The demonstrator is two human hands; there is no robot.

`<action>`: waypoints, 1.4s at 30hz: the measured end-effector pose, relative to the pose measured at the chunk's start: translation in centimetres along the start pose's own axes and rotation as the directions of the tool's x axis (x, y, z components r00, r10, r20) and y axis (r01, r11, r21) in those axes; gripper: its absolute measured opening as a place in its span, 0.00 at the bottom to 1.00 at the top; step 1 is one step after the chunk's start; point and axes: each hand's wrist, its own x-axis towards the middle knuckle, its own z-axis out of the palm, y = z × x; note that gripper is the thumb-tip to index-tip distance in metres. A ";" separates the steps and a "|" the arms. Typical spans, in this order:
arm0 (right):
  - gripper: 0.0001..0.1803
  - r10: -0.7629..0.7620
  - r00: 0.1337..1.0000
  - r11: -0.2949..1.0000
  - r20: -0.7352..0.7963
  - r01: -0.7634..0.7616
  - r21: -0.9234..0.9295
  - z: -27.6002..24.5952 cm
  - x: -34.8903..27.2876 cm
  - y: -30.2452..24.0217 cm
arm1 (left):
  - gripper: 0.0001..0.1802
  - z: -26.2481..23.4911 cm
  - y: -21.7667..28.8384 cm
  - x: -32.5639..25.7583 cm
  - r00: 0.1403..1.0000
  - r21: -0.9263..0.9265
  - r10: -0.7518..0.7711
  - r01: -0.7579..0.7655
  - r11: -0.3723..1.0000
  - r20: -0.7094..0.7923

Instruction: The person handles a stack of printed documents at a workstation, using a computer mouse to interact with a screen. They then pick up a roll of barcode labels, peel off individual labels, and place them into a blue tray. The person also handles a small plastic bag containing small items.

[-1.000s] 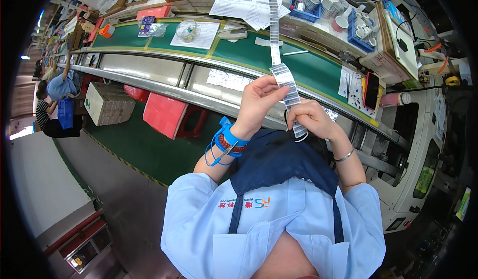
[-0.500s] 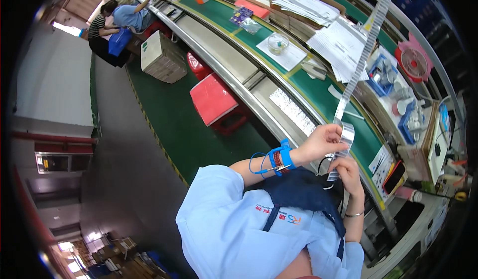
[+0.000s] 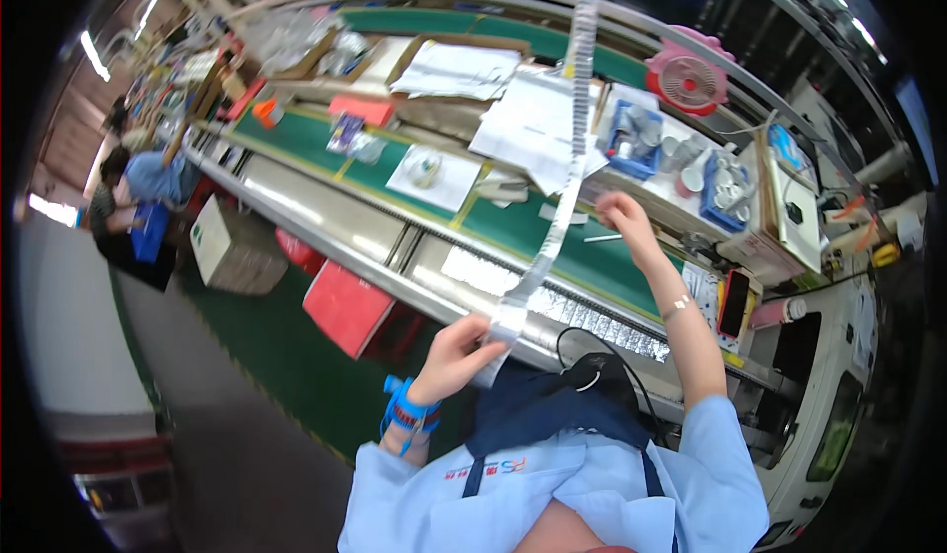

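A long silvery strip (image 3: pixel 567 198), marked off in small segments, runs from the top of the view down toward me. My left hand (image 3: pixel 456 356) is closed on its lower end, where a small roll of the strip (image 3: pixel 507 318) shows beside the fingertips. A tail of it hangs below that hand. My right hand (image 3: pixel 623 222) is stretched forward over the green bench, just right of the strip and apart from it. Its fingers are loosely bent, and I see nothing in them. A thin white stick (image 3: pixel 604 238) lies under that hand.
Blue bins (image 3: pixel 631 139) of small parts and a pink fan (image 3: pixel 688 74) stand behind the bench. Papers (image 3: pixel 538 124) lie beyond the strip. At right is a phone (image 3: pixel 734 301). A red stool (image 3: pixel 347 306) stands left, beside a metal rail (image 3: pixel 296 220). Other people sit far left.
My right hand has left the roll and moved forward over the bench. My left hand still holds the roll, now lower and further left. The view has turned.
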 end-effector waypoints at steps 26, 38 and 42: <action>0.19 -0.506 0.839 0.855 -0.199 0.459 -0.241 -9.0 25.1 -26.7 | 0.09 -14.9 0.9 3.0 0.882 0.029 0.297 -0.308 0.951 -0.366; 0.13 -0.321 0.843 0.947 -0.431 0.301 -0.116 -19.6 29.9 -27.5 | 0.17 -17.4 3.7 10.1 0.676 -0.212 0.614 -0.724 0.657 -0.407; 0.10 -0.276 0.803 0.936 -0.528 0.349 0.043 -21.4 31.5 -27.0 | 0.12 -17.6 3.6 11.2 0.748 -0.243 0.547 -0.649 0.721 -0.375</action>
